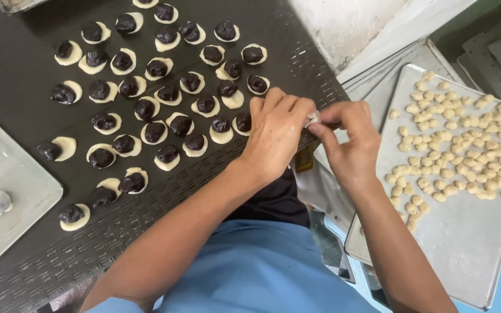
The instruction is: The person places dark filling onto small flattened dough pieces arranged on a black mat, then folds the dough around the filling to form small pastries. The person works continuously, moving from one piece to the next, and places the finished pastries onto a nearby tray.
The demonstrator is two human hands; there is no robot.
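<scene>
Both hands meet over the near edge of the dark desk (pixel 24 75): the left hand (pixel 275 134) is curled, its grip clenched around a small pale dough piece (pixel 312 119), and the right hand (pixel 348 142) pinches the same piece from the other side with thumb and forefinger, so it sits between the two grips, mostly hidden. Whether a dark filling is already inside cannot be told. The likeliest trouble is a tear: the dough looks thin and soft, and a hard pinch could split it. It is also held right over the gap between the desk and the metal tray (pixel 465 249) just right of the right grip, so a slip could drop it into that gap. Just beyond the left grip lie the dough discs topped with dark filling (pixel 155 132), closely packed; a knuckle or wrist swinging outward could smear the nearest ones. The small dough pellets (pixel 465 150) on the tray lie loose and could scatter if it is knocked.
</scene>
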